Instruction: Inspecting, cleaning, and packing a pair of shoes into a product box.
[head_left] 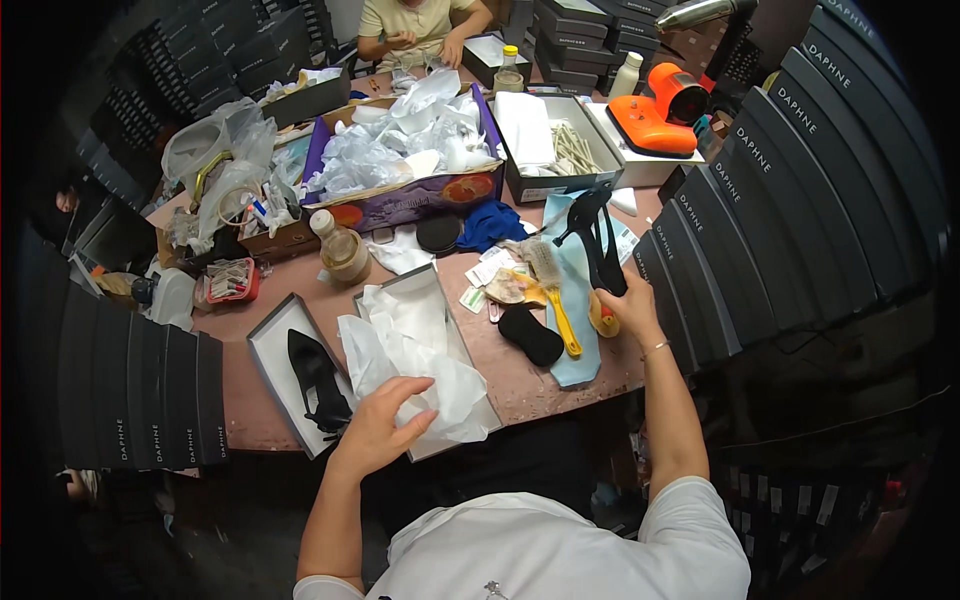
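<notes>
My left hand rests on white tissue paper that lines an open grey shoe box in front of me. Just left of it, the box's lid holds a black pointed high-heel shoe. My right hand grips a second black high-heel shoe, held upright over a light blue cloth on the table's right side. A yellow-handled brush and a black pad lie beside that hand.
Stacks of dark shoe boxes stand at the right and at the left. A purple box of crumpled paper, an orange device, bottles and plastic bags crowd the far table. Another person's hands work at the far end.
</notes>
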